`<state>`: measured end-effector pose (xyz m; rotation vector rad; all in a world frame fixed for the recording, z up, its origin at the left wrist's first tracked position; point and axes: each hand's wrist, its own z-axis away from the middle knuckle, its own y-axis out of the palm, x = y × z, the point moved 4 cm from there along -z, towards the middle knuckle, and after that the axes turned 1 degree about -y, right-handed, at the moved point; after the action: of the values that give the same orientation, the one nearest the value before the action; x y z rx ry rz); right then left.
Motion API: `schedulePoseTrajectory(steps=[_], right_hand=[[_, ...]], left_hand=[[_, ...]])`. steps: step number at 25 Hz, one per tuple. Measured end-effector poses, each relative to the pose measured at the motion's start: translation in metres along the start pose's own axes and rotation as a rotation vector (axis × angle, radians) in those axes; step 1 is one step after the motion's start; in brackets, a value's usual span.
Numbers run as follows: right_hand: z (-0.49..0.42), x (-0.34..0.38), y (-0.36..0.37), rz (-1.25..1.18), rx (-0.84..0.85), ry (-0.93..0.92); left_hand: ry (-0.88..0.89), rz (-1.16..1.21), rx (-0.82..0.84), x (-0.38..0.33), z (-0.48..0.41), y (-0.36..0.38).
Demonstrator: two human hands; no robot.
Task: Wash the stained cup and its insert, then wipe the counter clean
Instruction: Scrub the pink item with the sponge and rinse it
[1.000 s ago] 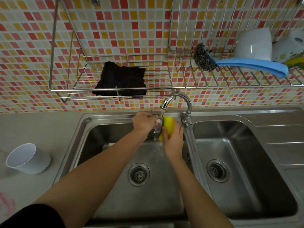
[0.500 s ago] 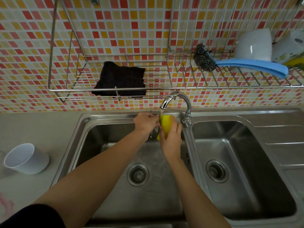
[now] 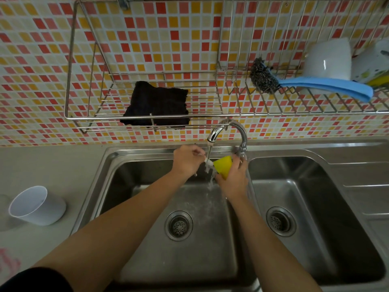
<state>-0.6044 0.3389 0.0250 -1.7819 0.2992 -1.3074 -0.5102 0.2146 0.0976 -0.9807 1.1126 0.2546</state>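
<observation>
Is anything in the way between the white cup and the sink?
Nothing visible. Only counter and the sink's rim lie between the white cup and the left basin. Both hands are busy there, though: the right hand holds the yellow insert under the faucet, the left hand pinches a small white piece.

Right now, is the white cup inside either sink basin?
No, the white cup sits on the counter to the left of the sink, outside both basins.
</observation>
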Motion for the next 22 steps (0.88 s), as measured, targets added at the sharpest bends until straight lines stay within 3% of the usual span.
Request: schedulePoseTrajectory(steps=[5,8,15,17,19,22], right_hand=[[-0.025,-0.031,0.007,0.319,0.256,-0.018],[-0.034,-0.038,0.003,0.381,0.263,-0.03],[-0.04,-0.055,-0.006,0.229,0.217,0.036],[-0.03,-0.052,-0.011,0.069,0.119,0.045],[-0.004,-0.044,-0.016,-0.063,-0.05,0.066],[0.039,-0.027,0.0,-0.223,-0.006,0.081]], left_hand=[[0.177,-0.16,0.043,-0.007,0.001,-0.002],[0.178,-0.153,0.045,-0.005,-0.002,-0.004],[0.255,-0.109,0.082,-0.002,-0.002,-0.009],[0.308,-0.102,0.088,-0.006,0.0,-0.011],[0.374,-0.158,0.12,-0.009,0.001,-0.008],[0.39,-0.314,0.155,0.001,0.007,-0.002]])
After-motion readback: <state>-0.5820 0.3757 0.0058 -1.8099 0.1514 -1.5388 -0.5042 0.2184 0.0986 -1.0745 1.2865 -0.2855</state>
